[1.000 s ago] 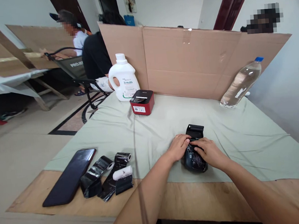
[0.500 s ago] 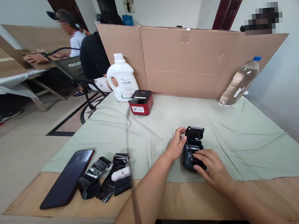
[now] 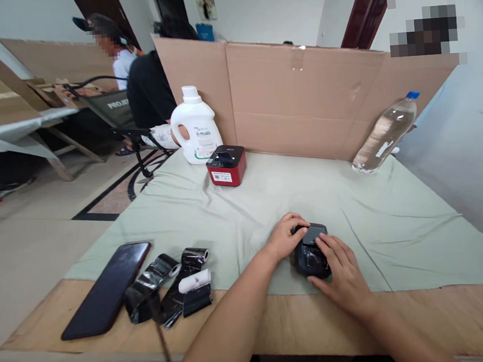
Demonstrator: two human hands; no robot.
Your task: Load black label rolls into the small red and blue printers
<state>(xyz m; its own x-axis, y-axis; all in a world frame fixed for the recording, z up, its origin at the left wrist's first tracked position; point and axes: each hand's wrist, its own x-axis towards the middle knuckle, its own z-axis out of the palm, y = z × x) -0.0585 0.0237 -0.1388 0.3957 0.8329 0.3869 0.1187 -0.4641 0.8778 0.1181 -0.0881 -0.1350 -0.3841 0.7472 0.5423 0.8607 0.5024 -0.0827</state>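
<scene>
The bent fingers of the left hand [image 3: 285,236] lay close together over the far-left side of the dark, round-cornered plastic device [image 3: 314,259]; the right hand [image 3: 339,265] spanned its right side, thumb spread toward its near edge. The step seemed to be pressing down its flat grey lid [image 3: 313,234], calling for steady, level pressure next. It sat near the wooden bench's [image 3: 309,322] front edge, with pale green cloth [image 3: 411,235] stretching rightward as room for moving.

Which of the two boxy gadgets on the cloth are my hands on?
The black gadget, with the left hand and right hand on it; the red-sided gadget stands farther back by the white jug, untouched.
</scene>
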